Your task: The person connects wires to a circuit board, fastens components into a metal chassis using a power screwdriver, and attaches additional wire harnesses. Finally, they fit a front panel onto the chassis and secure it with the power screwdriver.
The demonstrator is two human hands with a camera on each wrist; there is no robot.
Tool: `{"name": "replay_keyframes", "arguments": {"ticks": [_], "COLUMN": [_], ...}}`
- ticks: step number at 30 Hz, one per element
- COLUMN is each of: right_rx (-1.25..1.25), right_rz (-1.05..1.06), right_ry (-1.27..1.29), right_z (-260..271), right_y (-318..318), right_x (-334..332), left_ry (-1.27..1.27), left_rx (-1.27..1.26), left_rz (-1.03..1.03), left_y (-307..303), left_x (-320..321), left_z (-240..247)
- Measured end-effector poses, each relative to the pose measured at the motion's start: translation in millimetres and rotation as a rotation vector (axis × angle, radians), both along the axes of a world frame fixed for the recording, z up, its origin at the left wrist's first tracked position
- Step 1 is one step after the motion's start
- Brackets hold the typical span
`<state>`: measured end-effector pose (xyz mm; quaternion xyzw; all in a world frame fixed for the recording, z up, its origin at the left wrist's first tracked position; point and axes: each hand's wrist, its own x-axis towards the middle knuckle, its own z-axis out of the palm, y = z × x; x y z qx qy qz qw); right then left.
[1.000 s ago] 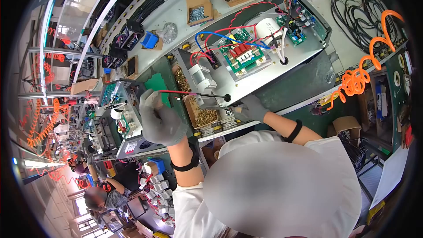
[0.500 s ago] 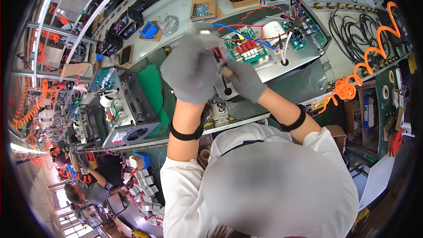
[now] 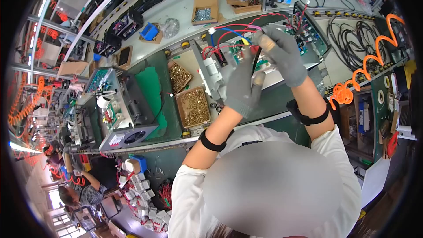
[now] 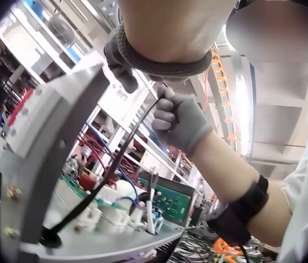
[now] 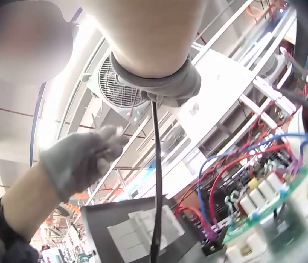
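Note:
My right hand (image 3: 284,57) grips a black sleeved cable (image 3: 256,60); in the left wrist view its fingers (image 4: 165,114) curl round the upper end. The cable (image 4: 107,175) rises taut from a black-rimmed hole (image 4: 50,238) in the metal chassis. Red wire runs leftward from near that hand to a white connector (image 3: 212,31). Beside the cable, my left hand (image 3: 243,86) is raised with thumb apart; in the right wrist view this hand (image 5: 83,159) has loosely bent fingers and no clear hold. Behind the hands is a green circuit board (image 5: 274,205) with red and blue wires.
Boxes of brass-coloured fasteners (image 3: 192,107) lie left of the chassis. Another chassis (image 3: 125,105) stands farther left. Black cables (image 3: 359,39) and an orange coiled hose (image 3: 346,93) are at the right. Another person (image 3: 83,191) works at lower left.
My right hand has moved up and right from the chassis edge, now gripping the cable. The left hand first held the red wire end at the left, then came right beside the cable and loosened.

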<state>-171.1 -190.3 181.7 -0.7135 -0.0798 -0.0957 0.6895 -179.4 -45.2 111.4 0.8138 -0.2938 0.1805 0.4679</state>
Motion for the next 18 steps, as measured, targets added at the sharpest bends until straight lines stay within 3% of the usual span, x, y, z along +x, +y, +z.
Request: {"name": "replay_keyframes", "arguments": {"ticks": [2,3,4,5,7,8,13,15,17,18], "right_rx": [-0.12,-0.16,0.108,0.459,0.378,0.173,-0.209,-0.858,-0.972,-0.972], "right_rz": [-0.053,-0.094,-0.087,0.083,-0.042,-0.077,-0.083,-0.418,-0.495,-0.511], "right_ry": [0.026,-0.014,0.156,0.183,0.16,0.113,0.146,0.002,-0.104,-0.221], "right_z": [8.1,10.2,20.1,14.4,24.4,30.6,30.1,22.5,19.1,18.9], "right_y": [-36.8,-54.7,-69.9,-96.6,-126.8,-136.9,-170.8,-168.6,-163.0,-159.9], "right_x": [2.2,2.5,1.4,6.0,2.2,-1.8,-8.9,-3.4,4.6,9.6], "left_ry": [0.436,0.419,0.347,0.276,0.172,0.134,0.051,-0.491,-0.369,-0.179], "left_rx": [0.006,-0.001,-0.014,-0.027,0.105,0.219,0.367,0.381,0.387,0.364], "left_rz": [-0.158,-0.181,-0.133,-0.086,0.031,0.115,0.312,0.502,-0.187,-0.166], "left_y": [-7.8,-9.7,-9.7,-9.4,-6.5,-6.2,-28.7,-46.3,-56.2,-73.2], "left_x": [-6.8,-8.1,-7.5,-5.2,3.3,6.3,16.9,5.9,-4.8,-9.0], "left_z": [-16.2,-15.3,-13.0,-11.3,-11.8,-9.7,-6.8,-11.0,-37.8,-47.7]}}
